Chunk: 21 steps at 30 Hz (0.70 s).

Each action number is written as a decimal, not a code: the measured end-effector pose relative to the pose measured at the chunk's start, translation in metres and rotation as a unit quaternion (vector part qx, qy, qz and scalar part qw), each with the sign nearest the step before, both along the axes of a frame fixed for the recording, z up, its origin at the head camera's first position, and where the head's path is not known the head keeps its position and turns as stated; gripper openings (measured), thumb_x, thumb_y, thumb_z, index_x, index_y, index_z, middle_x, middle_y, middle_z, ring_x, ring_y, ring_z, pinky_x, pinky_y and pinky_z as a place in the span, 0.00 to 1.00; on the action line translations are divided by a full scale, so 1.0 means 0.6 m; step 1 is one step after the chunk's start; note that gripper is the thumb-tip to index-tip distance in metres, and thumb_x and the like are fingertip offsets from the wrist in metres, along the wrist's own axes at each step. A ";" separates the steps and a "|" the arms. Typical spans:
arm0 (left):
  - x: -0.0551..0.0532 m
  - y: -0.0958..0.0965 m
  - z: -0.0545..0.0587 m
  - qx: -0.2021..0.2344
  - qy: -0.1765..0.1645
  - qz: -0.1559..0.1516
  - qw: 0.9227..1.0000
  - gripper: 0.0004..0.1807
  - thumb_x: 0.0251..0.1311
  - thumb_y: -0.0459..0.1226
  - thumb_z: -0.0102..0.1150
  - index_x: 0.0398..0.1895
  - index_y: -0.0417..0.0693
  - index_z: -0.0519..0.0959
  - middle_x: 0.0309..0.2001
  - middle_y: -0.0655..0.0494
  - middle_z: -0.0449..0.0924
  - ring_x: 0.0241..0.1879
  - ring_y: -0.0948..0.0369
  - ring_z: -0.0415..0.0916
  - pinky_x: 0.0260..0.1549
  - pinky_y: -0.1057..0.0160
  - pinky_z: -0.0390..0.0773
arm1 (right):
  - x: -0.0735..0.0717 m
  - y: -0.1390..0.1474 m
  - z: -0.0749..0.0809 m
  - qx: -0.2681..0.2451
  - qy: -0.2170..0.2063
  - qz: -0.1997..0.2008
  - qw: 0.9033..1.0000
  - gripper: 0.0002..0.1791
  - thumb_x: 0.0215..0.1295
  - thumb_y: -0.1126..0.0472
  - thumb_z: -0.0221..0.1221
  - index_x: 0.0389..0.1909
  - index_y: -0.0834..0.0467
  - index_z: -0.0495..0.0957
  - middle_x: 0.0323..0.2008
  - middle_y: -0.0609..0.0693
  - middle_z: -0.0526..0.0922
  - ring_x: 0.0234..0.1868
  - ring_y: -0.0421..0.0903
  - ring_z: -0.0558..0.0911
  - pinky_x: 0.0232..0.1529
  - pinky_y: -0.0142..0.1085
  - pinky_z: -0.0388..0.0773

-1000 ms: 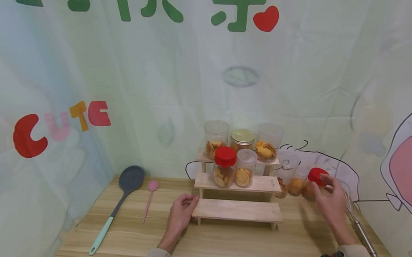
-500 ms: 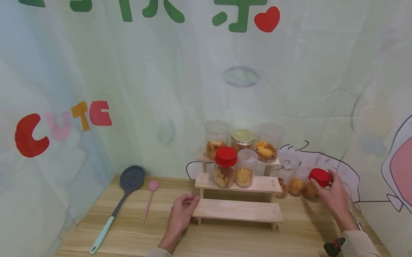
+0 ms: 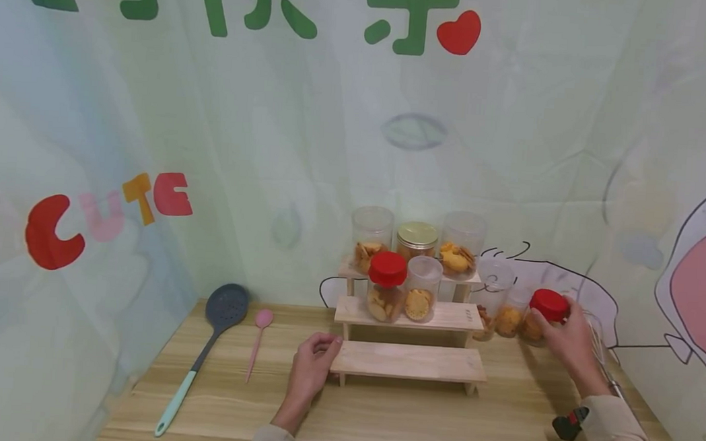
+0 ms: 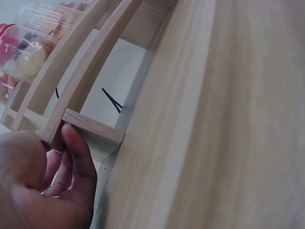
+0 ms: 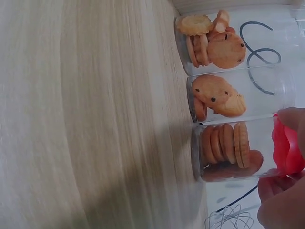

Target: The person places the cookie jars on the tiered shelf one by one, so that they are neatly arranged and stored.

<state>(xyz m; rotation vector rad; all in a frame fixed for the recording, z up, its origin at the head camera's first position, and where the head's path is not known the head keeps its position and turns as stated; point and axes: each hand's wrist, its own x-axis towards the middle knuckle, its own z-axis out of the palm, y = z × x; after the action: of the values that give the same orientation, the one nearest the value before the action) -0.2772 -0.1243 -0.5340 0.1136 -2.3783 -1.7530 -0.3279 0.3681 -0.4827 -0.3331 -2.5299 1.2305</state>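
My left hand (image 3: 312, 365) holds the left end of the lowest board of a three-step wooden display rack (image 3: 410, 361). In the left wrist view, a fingertip presses against the board's supporting leg (image 4: 95, 128). Over on the right, my right hand (image 3: 576, 342) grips the red lid (image 3: 548, 304) of a clear cookie jar, thumb and fingers on opposite sides. That jar (image 5: 228, 148) stands upright on the table. Right beside it are two more clear cookie jars, a nearer one (image 5: 219, 98) and a farther one (image 5: 212, 40).
A red-lidded jar (image 3: 387, 287) and a clear jar (image 3: 423, 289) occupy the middle step. Three jars, one a gold-lidded jar (image 3: 416, 241), fill the top step. A skimmer (image 3: 226, 307) and pink spoon (image 3: 263, 319) lie left. A whisk (image 3: 600, 343) lies behind my right hand.
My right hand has shifted its fingers around the red lid, the thumb coming to its front and the wrist turning slightly. The left hand stays on the rack.
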 end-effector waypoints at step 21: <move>-0.001 0.000 0.000 -0.001 0.001 0.000 1.000 0.19 0.78 0.49 0.63 0.53 0.42 0.85 0.48 0.47 0.90 0.48 0.58 0.86 0.39 0.67 0.84 | 0.053 -0.014 0.012 0.021 0.068 -0.014 0.997 0.49 0.79 0.47 0.64 0.85 0.65 0.49 0.76 0.75 0.65 0.73 0.73 0.68 0.69 0.70 0.74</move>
<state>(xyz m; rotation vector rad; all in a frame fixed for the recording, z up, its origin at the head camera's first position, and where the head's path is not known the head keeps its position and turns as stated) -0.2778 -0.1242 -0.5339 0.1126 -2.3792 -1.7493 -0.2964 0.3599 -0.4755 -0.2645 -2.4236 1.1467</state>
